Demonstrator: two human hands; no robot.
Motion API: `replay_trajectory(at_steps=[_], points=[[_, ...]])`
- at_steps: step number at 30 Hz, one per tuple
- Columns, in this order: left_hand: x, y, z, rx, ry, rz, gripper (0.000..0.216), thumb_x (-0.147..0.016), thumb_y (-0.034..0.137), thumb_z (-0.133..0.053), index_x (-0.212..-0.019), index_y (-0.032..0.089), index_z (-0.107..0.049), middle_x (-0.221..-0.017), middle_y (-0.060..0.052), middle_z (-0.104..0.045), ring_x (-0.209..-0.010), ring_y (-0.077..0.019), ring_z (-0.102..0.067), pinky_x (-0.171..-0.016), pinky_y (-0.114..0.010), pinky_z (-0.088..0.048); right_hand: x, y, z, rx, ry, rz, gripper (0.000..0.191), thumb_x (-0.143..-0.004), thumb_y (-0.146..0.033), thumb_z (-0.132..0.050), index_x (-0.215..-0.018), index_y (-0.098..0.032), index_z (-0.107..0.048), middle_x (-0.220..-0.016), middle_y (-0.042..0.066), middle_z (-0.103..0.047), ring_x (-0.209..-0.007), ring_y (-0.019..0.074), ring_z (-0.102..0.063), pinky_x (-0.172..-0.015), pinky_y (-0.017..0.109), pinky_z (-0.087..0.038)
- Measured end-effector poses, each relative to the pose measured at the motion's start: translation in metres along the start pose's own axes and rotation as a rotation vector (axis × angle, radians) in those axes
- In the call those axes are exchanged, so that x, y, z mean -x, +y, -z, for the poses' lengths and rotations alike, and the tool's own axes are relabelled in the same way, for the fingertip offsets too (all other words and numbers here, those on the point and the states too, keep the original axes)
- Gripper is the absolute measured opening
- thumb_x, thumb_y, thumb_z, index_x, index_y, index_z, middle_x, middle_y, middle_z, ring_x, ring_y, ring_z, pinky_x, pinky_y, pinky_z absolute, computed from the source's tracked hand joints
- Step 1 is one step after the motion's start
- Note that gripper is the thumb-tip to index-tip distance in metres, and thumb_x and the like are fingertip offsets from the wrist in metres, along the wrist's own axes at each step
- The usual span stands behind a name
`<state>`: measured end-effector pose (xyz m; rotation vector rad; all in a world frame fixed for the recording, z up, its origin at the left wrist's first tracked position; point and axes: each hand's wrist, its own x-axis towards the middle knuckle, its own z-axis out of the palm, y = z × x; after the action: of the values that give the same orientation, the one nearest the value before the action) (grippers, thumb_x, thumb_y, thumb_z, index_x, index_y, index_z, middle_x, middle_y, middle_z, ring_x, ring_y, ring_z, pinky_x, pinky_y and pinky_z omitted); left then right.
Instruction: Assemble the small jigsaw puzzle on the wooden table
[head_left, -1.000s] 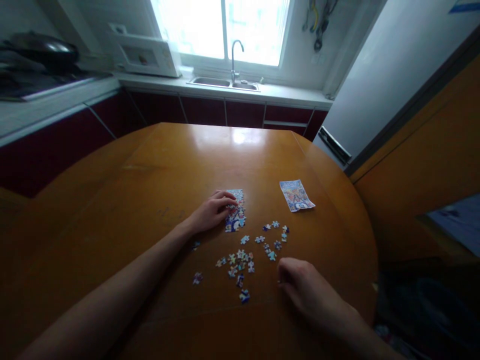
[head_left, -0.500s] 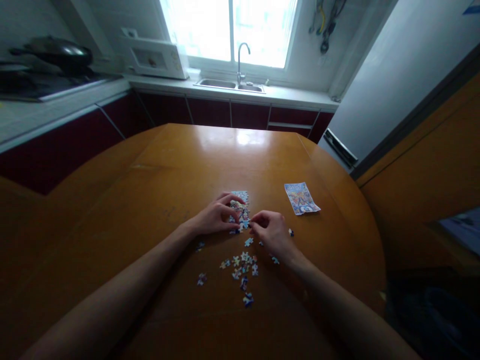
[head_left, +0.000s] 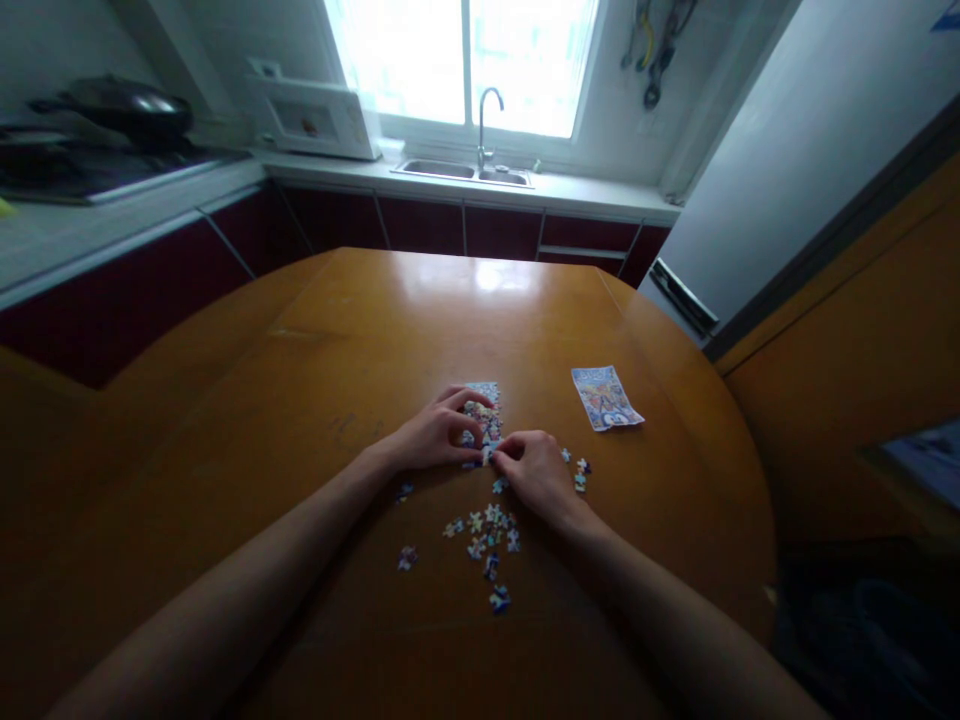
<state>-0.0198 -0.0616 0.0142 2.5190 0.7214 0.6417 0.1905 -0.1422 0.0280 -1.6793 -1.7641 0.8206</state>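
Observation:
A partly built jigsaw puzzle lies near the middle of a round wooden table. My left hand rests on the puzzle's left side, fingers curled and pressing on it. My right hand is beside it at the puzzle's lower right corner, fingers pinched on a small puzzle piece against the puzzle's edge. Several loose pieces lie scattered just below both hands, a few more loose pieces right of my right hand.
A printed reference picture lies to the right on the table. Behind the table runs a counter with a sink and tap, a microwave and a wok. A fridge stands at the right.
My right hand came up from the table's near right edge to the puzzle's lower right corner, carrying a piece. My left hand stayed on the puzzle. The view shifted slightly.

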Motion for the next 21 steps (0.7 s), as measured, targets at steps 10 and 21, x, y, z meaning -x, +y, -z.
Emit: replay_trajectory(at_steps=[10, 21], points=[[-0.0009, 0.0007, 0.0006, -0.021, 0.000, 0.000, 0.013, -0.081, 0.039, -0.082, -0.080, 0.027, -0.077, -0.134, -0.003, -0.059, -0.129, -0.0288, -0.044, -0.112, -0.049, -0.039, 0.0002, -0.0011, 0.0000, 0.107, 0.016, 0.006, 0.006, -0.083, -0.024, -0.072, -0.079, -0.022, -0.076, -0.076, 0.002, -0.074, -0.070, 0.0161, -0.066, -0.064, 0.026, -0.042], [-0.0016, 0.0016, -0.0001, -0.016, 0.015, -0.002, 0.013, -0.081, 0.039, -0.082, -0.081, 0.027, -0.077, -0.132, -0.004, -0.059, -0.127, -0.0287, -0.047, -0.110, -0.050, -0.040, 0.0041, 0.0005, 0.0005, 0.242, 0.033, 0.094, 0.011, -0.088, -0.028, -0.070, -0.080, -0.024, -0.077, -0.085, 0.001, -0.066, -0.071, 0.0135, -0.060, -0.062, 0.027, -0.037]])
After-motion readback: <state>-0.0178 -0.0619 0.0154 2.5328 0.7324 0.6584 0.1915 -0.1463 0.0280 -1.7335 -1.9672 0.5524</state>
